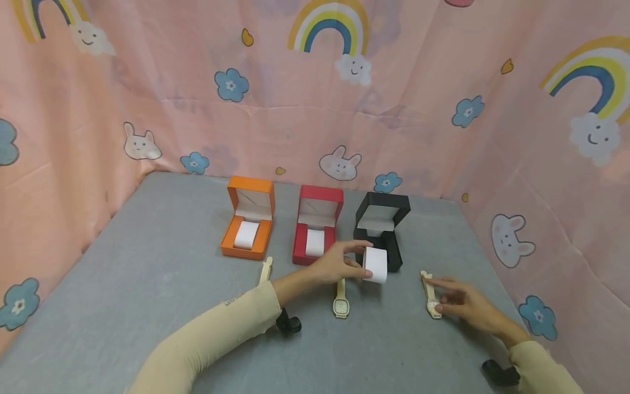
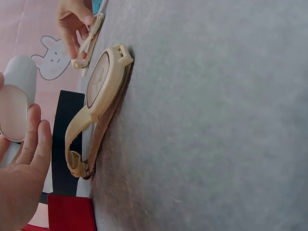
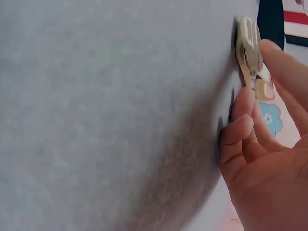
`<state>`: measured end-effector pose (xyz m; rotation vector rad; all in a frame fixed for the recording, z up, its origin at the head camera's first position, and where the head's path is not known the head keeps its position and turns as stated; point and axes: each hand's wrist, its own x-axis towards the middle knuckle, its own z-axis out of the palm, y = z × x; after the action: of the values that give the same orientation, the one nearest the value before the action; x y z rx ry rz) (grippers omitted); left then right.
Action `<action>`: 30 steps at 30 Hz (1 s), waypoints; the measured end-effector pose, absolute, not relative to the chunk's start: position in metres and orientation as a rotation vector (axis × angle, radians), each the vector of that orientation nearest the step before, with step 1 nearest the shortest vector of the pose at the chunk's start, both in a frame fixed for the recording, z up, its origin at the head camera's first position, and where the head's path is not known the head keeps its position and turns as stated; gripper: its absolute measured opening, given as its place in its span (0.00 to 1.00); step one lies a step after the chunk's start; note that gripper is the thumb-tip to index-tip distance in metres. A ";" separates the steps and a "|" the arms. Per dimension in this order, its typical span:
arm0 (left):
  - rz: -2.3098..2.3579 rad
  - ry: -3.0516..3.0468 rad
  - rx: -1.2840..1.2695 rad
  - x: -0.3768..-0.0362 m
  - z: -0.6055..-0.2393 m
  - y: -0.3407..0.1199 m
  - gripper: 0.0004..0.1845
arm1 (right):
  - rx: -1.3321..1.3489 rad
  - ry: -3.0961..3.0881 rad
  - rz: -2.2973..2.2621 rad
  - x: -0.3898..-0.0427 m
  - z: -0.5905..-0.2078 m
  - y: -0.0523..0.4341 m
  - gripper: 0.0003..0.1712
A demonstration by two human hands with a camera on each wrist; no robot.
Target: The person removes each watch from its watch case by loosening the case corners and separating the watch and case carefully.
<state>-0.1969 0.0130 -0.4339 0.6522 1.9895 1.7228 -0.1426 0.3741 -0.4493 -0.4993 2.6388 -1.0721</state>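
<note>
The left hand (image 1: 339, 265) grips a white watch cushion (image 1: 376, 265), thumb and fingers curled round it, holding it just in front of the open black box (image 1: 383, 227), at about 6 o'clock from that box. In the left wrist view the cushion (image 2: 17, 96) sits against the fingertips (image 2: 38, 137), its rounded end facing the camera.

The right hand (image 1: 465, 303) rests on the grey tabletop (image 1: 147, 284) at about 3 o'clock from the left hand, its fingers narrowly pinching a cream watch (image 1: 431, 295) that lies flat; the right wrist view shows the watch (image 3: 250, 48) on edge against the fingertips (image 3: 240, 120).

A second cream watch (image 1: 340, 300) lies on the tabletop just under the left hand, at its 6 o'clock, and a third (image 1: 266, 270) shows beside the left sleeve at 9 o'clock. An open red box (image 1: 317, 232) and an open orange box (image 1: 248, 224), each with a white cushion inside, stand in a row to the 9 o'clock side of the black box.
</note>
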 end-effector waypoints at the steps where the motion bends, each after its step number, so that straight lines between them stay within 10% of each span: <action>1: 1.720 1.993 0.650 -0.197 -0.434 0.013 0.36 | -0.487 2.623 -1.094 -0.143 -0.449 0.376 0.33; 30: 1.730 2.146 0.572 -0.214 -0.429 0.021 0.36 | -0.359 2.687 -1.169 -0.146 -0.438 0.370 0.26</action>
<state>-0.2135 0.0207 -0.4291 0.5716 2.1465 1.7301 -0.1460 0.3701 -0.4377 -0.3591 2.6874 -1.1692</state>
